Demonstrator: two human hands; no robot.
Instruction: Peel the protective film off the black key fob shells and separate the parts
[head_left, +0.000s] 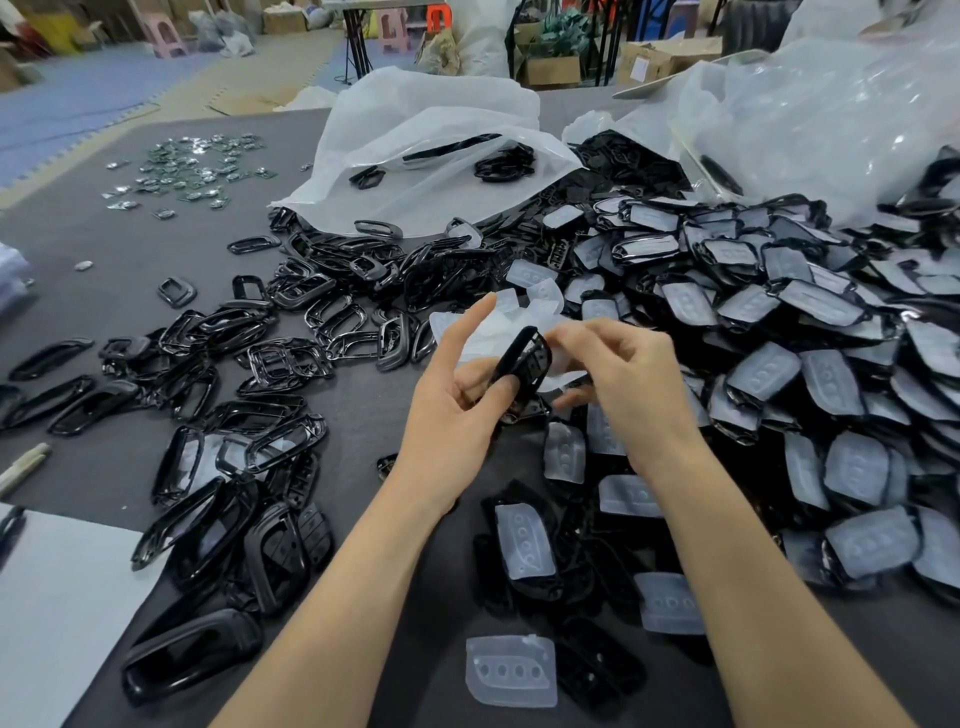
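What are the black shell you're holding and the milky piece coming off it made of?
Glossy black key fob shell in the left hand: probably hard moulded plastic, given sharp highlights and crisp edges. Milky translucent film pinched by the right hand: seemingly soft thin plastic or silicone; it bends and lets light through.

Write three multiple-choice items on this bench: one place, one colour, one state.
1. The green boards lie: A) at the table's far left B) in a drawer C) on a shelf.
2. The shell in the left hand is: A) red B) black C) white.
3. The right hand: A) lies flat B) pinches film C) holds a pen.

1 A, scattered at the far-left corner; 2 B, glossy black; 3 B, fingertips pinch translucent film beside the shell.
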